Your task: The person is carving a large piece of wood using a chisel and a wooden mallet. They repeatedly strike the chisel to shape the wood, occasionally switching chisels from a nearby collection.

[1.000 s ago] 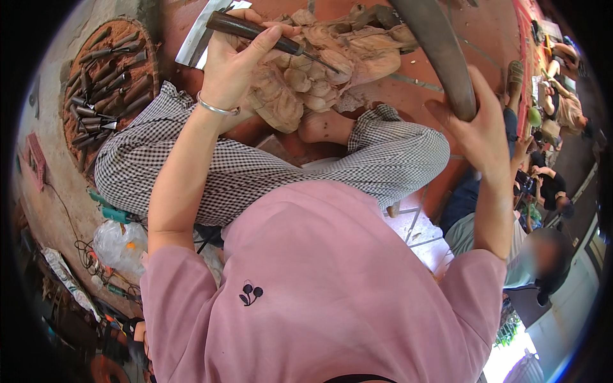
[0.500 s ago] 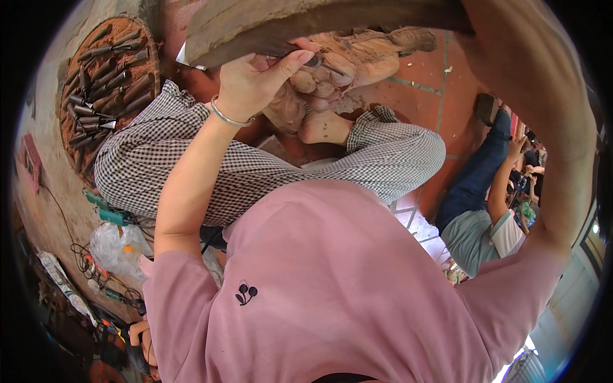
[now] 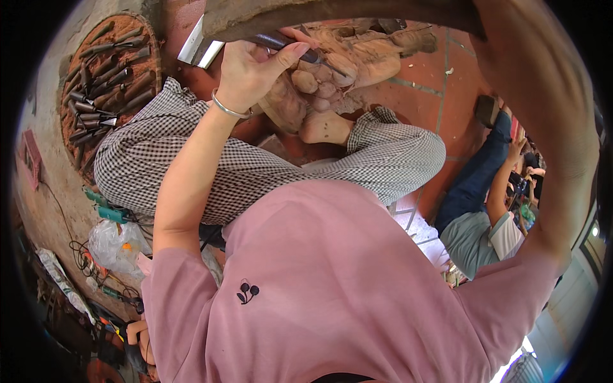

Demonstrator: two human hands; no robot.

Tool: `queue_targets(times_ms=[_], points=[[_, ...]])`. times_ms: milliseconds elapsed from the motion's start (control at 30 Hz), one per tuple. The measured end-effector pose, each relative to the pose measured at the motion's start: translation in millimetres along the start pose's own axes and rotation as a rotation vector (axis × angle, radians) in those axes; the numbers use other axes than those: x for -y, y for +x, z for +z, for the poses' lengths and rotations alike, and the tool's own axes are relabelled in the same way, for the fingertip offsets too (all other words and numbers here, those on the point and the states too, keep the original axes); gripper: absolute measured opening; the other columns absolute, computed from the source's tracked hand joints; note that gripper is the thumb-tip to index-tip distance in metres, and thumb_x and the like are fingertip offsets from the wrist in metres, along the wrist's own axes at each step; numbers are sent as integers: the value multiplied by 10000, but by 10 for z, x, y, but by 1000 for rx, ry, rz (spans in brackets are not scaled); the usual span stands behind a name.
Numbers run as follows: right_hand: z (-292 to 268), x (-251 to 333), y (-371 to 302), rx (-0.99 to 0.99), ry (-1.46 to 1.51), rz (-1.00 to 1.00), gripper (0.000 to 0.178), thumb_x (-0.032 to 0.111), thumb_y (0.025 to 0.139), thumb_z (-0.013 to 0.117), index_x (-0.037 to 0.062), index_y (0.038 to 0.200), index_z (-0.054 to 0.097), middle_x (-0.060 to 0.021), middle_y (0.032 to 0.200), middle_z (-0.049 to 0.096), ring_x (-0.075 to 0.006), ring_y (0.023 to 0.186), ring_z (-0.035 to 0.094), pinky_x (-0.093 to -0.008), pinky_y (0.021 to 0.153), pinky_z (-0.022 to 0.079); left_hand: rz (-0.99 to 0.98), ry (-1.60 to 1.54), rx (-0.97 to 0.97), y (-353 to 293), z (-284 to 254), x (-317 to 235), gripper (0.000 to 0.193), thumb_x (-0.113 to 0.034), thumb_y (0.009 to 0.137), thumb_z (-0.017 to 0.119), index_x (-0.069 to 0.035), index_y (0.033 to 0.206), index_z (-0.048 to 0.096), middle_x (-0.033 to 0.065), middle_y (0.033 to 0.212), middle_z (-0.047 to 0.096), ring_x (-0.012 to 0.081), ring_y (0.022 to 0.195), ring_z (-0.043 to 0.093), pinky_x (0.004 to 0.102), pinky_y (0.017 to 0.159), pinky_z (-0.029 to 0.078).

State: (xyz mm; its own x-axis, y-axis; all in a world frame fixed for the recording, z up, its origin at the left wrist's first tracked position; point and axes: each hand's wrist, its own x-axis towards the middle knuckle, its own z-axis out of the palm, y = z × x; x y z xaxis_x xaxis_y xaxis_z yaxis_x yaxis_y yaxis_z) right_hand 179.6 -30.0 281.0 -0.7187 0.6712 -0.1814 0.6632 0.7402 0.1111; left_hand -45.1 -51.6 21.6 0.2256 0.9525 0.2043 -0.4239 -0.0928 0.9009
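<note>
My left hand [image 3: 252, 73], with a silver bangle at the wrist, is closed round the dark handle of a carving chisel [image 3: 276, 42]. The chisel's thin metal blade slants down to the right, its tip at a reddish-brown wood carving [image 3: 367, 60] with rounded lumps. Across the top, close to the camera, hangs a thick wooden mallet [image 3: 268, 18], partly cut off by the upper edge. My right hand [image 3: 501, 22] grips its right end, though most of those fingers are hidden. The mallet is raised apart from the chisel, covering part of the carving's far side.
A round basket [image 3: 155, 48] at left holds several dark-handled chisels on wood shavings. My bare foot [image 3: 325, 126] touches the carving. White-edged object [image 3: 199, 52] lies beyond my left hand. Green power tool [image 3: 112, 214], clear plastic bag [image 3: 115, 242] and cables lie at left. Another person [image 3: 476, 236] sits at right.
The mallet has moved up and slightly right, uncovering more of the chisel handle and the white-edged object. My left hand has shifted slightly; the chisel tip stays at the carving.
</note>
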Motion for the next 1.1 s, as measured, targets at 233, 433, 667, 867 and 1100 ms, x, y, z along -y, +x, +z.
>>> queue_targets(times_ms=[233, 433, 667, 867, 1100], points=[[-3, 55, -4, 4, -6, 10, 685, 161, 674, 783, 46, 1283, 491, -125, 906, 627, -314, 824, 637, -366, 700, 479, 23, 64, 51, 5, -12, 14, 126, 61, 860, 640, 93, 975, 601, 149, 971, 677, 211, 928, 669, 309, 855, 549], [11, 25, 32, 19, -1, 17, 679, 150, 673, 778, 51, 1282, 495, -123, 910, 628, -310, 827, 637, -363, 703, 479, 11, 115, 12, -50, 75, 0, 149, 56, 841, 669, 105, 975, 626, 130, 945, 675, 199, 901, 664, 311, 837, 551], [7, 35, 36, 23, -2, 25, 672, 137, 673, 773, 56, 1281, 499, -121, 914, 628, -307, 830, 637, -360, 706, 479, 96, 197, 131, -62, 100, -25, 124, 64, 882, 604, 65, 1005, 593, 182, 971, 679, 266, 966, 670, 344, 853, 552], [-9, 42, 33, 29, -6, 28, 666, 125, 672, 768, 61, 1280, 503, -119, 918, 629, -304, 833, 637, -357, 709, 480, 48, 162, 56, 10, 84, -86, 148, 67, 886, 597, 53, 1029, 562, 186, 971, 665, 277, 952, 670, 384, 867, 553], [-16, 19, 47, 21, -11, 19, 661, 112, 671, 763, 66, 1278, 507, -117, 923, 630, -300, 836, 637, -354, 712, 480, 58, 23, 23, 17, 66, -71, 114, 34, 857, 659, 97, 947, 627, 134, 920, 673, 204, 905, 672, 308, 835, 551]])
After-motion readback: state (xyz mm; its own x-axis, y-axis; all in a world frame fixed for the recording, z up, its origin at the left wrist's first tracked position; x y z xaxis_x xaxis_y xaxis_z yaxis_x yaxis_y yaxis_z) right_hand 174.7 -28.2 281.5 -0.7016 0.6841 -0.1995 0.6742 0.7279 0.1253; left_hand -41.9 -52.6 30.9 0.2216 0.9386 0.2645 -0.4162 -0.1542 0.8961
